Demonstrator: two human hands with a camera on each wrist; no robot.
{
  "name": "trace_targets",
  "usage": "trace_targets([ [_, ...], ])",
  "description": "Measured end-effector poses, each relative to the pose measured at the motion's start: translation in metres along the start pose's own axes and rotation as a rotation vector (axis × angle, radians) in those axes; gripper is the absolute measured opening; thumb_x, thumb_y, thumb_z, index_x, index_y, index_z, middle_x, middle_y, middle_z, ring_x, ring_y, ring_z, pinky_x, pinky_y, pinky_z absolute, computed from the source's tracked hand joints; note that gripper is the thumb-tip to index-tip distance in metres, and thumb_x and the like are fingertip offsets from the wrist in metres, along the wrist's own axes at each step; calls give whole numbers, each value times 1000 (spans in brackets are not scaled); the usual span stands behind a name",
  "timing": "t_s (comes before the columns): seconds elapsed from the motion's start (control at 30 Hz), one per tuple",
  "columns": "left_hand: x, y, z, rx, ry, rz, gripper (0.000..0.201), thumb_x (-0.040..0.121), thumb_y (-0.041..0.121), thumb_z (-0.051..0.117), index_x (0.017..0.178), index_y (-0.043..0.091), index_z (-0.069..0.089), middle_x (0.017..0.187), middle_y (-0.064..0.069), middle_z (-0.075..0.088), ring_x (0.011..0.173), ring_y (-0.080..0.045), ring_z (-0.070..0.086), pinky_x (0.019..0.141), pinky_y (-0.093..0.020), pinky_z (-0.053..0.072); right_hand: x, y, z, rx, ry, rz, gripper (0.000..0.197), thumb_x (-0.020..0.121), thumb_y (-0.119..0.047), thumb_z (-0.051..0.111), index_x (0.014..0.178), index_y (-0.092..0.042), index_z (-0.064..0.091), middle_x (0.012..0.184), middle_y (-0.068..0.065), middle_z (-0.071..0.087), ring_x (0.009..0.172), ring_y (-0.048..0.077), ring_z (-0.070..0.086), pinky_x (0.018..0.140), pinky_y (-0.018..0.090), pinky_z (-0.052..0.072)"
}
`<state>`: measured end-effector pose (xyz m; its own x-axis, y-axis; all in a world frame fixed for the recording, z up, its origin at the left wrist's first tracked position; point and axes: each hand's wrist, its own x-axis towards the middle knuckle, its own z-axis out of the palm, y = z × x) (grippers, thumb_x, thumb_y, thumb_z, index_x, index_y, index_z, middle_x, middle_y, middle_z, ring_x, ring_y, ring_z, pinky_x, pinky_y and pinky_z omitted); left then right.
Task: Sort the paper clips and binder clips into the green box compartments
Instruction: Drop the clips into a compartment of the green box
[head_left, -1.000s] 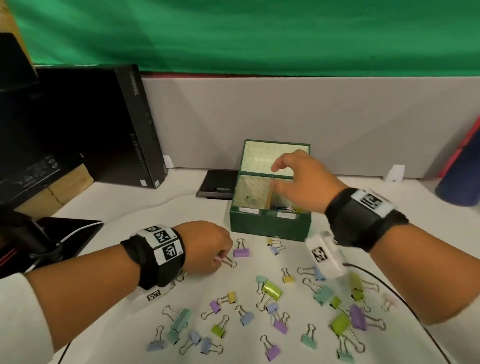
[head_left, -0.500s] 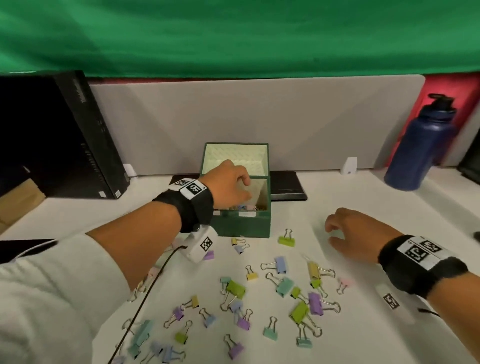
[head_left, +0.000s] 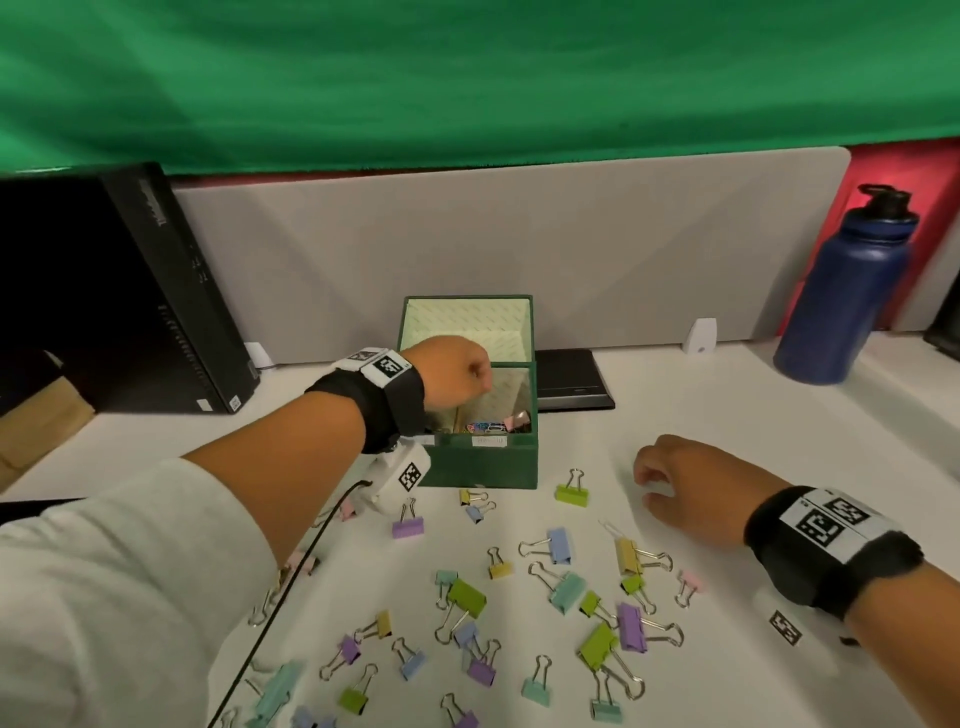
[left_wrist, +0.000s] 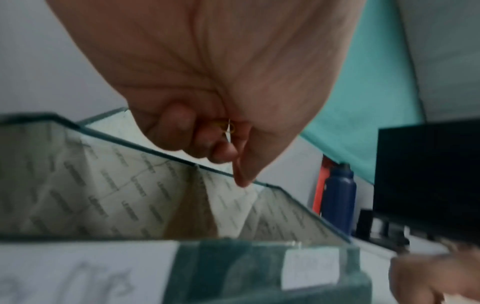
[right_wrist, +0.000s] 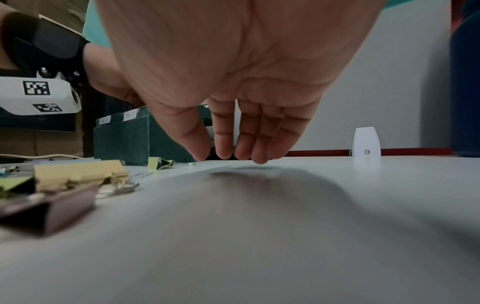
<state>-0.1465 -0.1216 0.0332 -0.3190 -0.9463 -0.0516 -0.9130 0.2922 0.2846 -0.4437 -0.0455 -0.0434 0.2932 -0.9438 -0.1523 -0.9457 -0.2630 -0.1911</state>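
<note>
Left wrist: left hand (left_wrist: 207, 86) fingers pinching yellow clip (left_wrist: 224, 126) over green box (left_wrist: 145, 144) rim

The table (head_left: 727, 415) is seen from above by the head view, facing forward and down toward the far partition. The green box (left_wrist: 259, 273) is viewed close, from just below the left hand (left_wrist: 207, 82). The table is skimmed low by the right wrist view, facing far; the box is shared by all three.

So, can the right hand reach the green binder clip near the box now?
Probably yes: the right hand rests open on the table, and the green binder clip lies just beside it with nothing between them.
</note>
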Motion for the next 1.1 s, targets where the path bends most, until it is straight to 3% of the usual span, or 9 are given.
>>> trace_targets([
  [0.23,7,20,1,236,-135,111,31,96,21,50,119,22,71,120,5,68,106,-19,61,95,-32,49,0,0,2,-2,-2,-13,12,95,-39,56,106,-35,54,110,-12,52,94,6,56,87,18,46],
  [0.37,23,29,12,388,-195,98,27,95,21,54,116,21,71,109,0,68,98,-24,64,86,-33,53,1,0,2,-18,-1,-18,12,95,-41,54,106,-37,54,109,-15,53,92,6,56,86,17,46],
  [0.47,32,34,25,584,-292,163,13,94,17,56,91,10,67,81,-3,61,76,-23,61,73,-33,55,2,2,4,-7,-8,-29,9,94,-41,54,102,-37,55,105,-14,54,91,6,57,84,17,47],
  [0.53,37,35,27,680,-300,215,26,94,13,56,68,13,52,68,0,50,64,-19,53,65,-32,51,3,4,5,-3,-14,-30,9,93,-41,54,100,-36,57,103,-15,54,90,5,57,82,17,47],
  [0.6,39,34,28,715,-314,244,34,94,10,56,63,16,44,67,0,48,61,-17,51,64,-32,50,3,5,6,-6,-15,-33,8,93,-40,54,98,-35,58,100,-15,55,88,5,57,81,17,48],
  [0.73,42,32,30,688,-322,232,25,97,22,56,73,14,55,71,2,52,71,-22,58,66,-33,49,3,4,4,-18,-8,-51,7,93,-40,55,93,-34,58,96,-16,54,84,4,56,79,16,46],
  [0.9,43,29,34,678,-340,191,27,95,19,58,69,15,55,67,2,54,64,-21,58,67,-34,56,1,2,2,-24,-11,-45,9,92,-40,54,92,-32,59,96,-15,55,84,5,56,81,16,47],
  [1.0,42,33,28,623,-354,130,8,95,19,59,88,16,58,69,6,46,71,-18,51,68,-31,48,0,3,3,-8,-4,-39,8,92,-38,55,90,-32,59,94,-15,55,84,6,56,81,18,48],
  [1.1,37,32,10,589,-273,135,18,91,26,63,101,11,66,79,2,57,70,-18,52,64,-30,45,0,3,3,-6,-6,-43,7,92,-38,55,89,-33,58,94,-16,54,84,6,56,81,18,47],
])
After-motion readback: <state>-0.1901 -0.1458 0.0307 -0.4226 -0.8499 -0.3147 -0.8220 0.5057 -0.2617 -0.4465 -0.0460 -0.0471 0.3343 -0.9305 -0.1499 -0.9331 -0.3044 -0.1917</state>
